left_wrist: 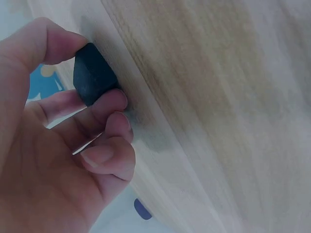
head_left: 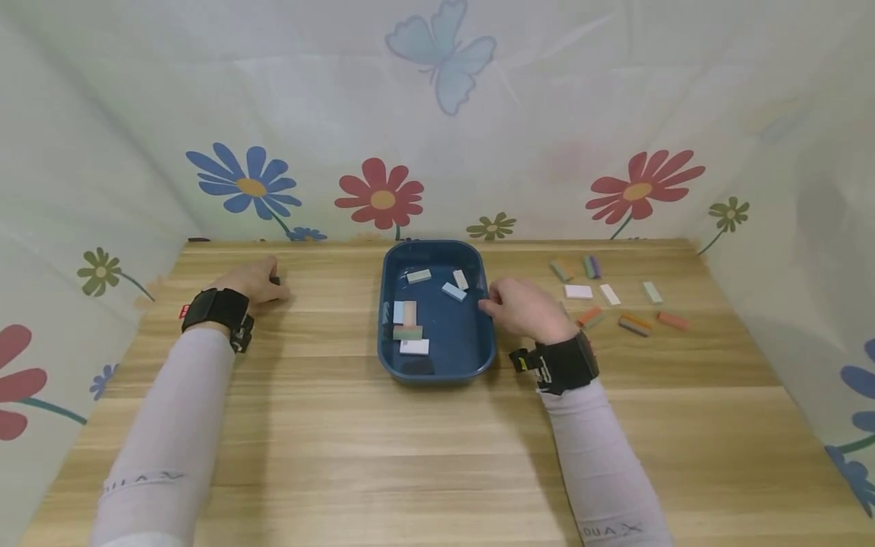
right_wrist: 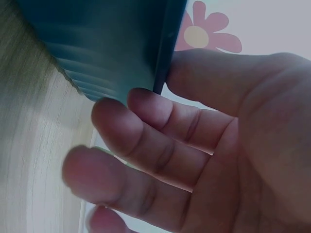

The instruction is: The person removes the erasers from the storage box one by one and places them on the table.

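Dark block (left_wrist: 95,75) sits in the pinch of my left hand (head_left: 254,281), between thumb and fingertips. I judge the grip to be near its edges, so an off-centre squeeze could pop it loose; whether it touches the worktop (head_left: 355,456) beneath that hand, I can't tell from my feeds. The hand is nearly closed, its outer fingers bent beside the piece.

Well to the right of it, and just left of my right hand (head_left: 526,310), stands the blue tray (head_left: 437,378), with several small blocks (head_left: 419,276) inside. My right hand grips the tray's rim between thumb and forefinger, the other fingers half bent and holding nothing. If I pull unevenly at that one side, I think the tray could slew and its contents slide.

Right of that hand, loose blocks (head_left: 673,320) lie scattered; the orange one (head_left: 589,317) is near the wrist, and a careless outward sweep could knock it away.
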Tool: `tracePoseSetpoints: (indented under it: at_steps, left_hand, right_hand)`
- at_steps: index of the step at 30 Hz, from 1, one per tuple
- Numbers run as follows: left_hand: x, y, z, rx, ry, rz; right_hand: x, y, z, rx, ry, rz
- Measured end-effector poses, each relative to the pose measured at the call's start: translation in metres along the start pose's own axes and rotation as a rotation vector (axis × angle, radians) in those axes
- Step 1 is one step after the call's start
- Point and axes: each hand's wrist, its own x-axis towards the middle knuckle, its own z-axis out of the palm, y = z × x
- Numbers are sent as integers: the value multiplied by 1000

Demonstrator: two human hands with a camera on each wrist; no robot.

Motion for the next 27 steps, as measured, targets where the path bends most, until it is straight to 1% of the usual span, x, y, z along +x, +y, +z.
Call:
tracePoseSetpoints:
  at_steps: [2, 8, 11, 16, 18, 22, 24, 25, 27]
  left_hand:
    - [-3, 5, -3, 6, -13, -14]
    - [-3, 12, -6, 21, -22, -62]
    - [-6, 16, -9, 28, -39, -81]
    - [-9, 25, -12, 81, -73, -101]
    - [-10, 27, -13, 87, -88, -117]
    - [-12, 30, -13, 89, -110, -168]
    - [-14, 34, -15, 94, -92, -176]
    - [-15, 37, -17, 107, -71, -178]
    - [-16, 45, -22, 124, -27, -154]
  right_hand:
    - [0, 0, -1, 0, 0, -5]
    - [0, 0, -1, -5, 2, 5]
    - [1, -1, -1, -3, -5, 3]
    - [2, -1, 0, -4, -10, 3]
    - [2, -1, 0, -3, -5, 0]
    - [3, -1, 0, -2, 2, -8]
    - [3, -1, -1, -3, 0, -11]
    - [3, -1, -1, -5, -1, -10]
    - [2, -1, -1, -8, -4, -6]
